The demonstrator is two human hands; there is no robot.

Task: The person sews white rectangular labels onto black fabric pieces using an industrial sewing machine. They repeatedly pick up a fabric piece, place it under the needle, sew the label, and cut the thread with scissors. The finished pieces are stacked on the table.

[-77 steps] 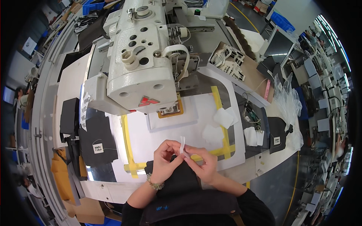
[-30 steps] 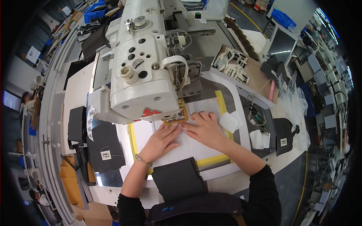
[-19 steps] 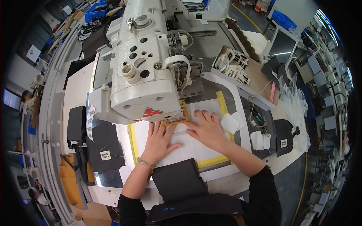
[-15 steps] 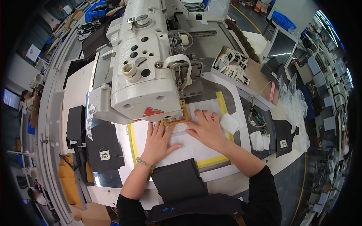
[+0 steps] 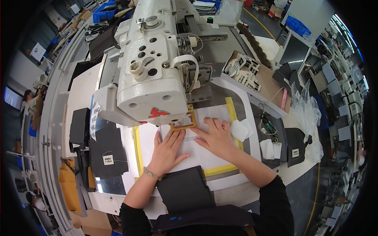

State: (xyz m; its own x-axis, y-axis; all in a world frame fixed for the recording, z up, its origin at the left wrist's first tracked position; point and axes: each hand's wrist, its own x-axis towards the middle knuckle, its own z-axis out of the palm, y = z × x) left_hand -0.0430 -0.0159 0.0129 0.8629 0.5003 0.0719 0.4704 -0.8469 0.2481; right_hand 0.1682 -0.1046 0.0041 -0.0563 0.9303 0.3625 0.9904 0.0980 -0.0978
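Note:
My left hand (image 5: 167, 154), with a beaded bracelet at the wrist, lies flat on a white sheet (image 5: 195, 155) edged with yellow tape. Its fingers stretch toward a small yellow clamp frame (image 5: 183, 128) beneath the head of a white industrial sewing machine (image 5: 151, 96). On the right of that frame rests my right hand (image 5: 216, 138), palm down, index finger reaching toward the frame's corner and the other fingers loosely bent. Neither hand grips anything. Whatever lies under the fingertips is hidden. A stack of dark fabric pieces (image 5: 185, 189) sits at the table's near edge.
On the left lies a dark piece with a white label (image 5: 108, 159), beside more dark pieces (image 5: 80, 125). A cardboard box (image 5: 271, 94) of labels stands at right, near thread snips (image 5: 269, 126), white pads (image 5: 241, 129) and a clear plastic bag (image 5: 307, 106).
My left hand has drawn back slightly toward me, its fingertips now just short of the clamp frame. The right hand is almost unmoved, and the view has shifted a little.

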